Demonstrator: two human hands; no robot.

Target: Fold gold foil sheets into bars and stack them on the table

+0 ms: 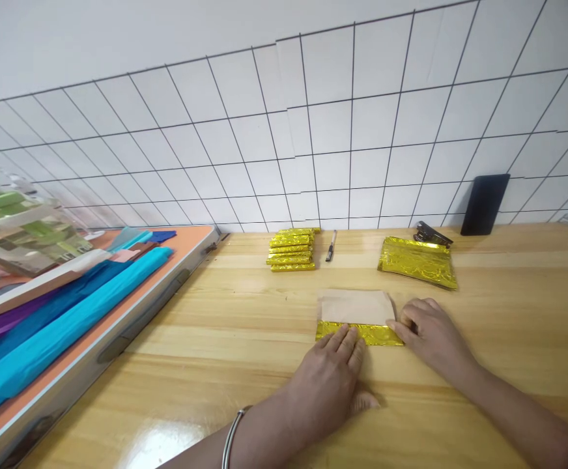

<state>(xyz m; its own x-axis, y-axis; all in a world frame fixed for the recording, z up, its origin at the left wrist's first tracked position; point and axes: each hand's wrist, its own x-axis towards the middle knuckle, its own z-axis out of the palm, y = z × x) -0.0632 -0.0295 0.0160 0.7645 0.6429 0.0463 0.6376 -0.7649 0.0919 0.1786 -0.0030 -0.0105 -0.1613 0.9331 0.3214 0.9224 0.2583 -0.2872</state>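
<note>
A sheet with a pale paper side (pixel 355 306) lies on the wooden table, its near edge folded over to show a gold foil strip (pixel 379 334). My left hand (pixel 330 371) rests flat on the strip's left part, fingers stretched out and thumb apart. At the strip's right end, my right hand (pixel 428 331) has its thumb on the foil and its other fingers curled in, pinching the sheet's edge. Behind the sheet are a stack of gold folded strips (pixel 291 250), a small cutter knife (pixel 331 247) and a pile of gold foil sheets (pixel 417 262).
A black clip (pixel 432 234) sits behind the foil pile. A dark phone-like slab (pixel 485 204) leans on the tiled wall. At left, an orange-topped surface (pixel 193 240) bears coloured paper rolls (pixel 93 312) and a clear, green-lidded container (pixel 25 238).
</note>
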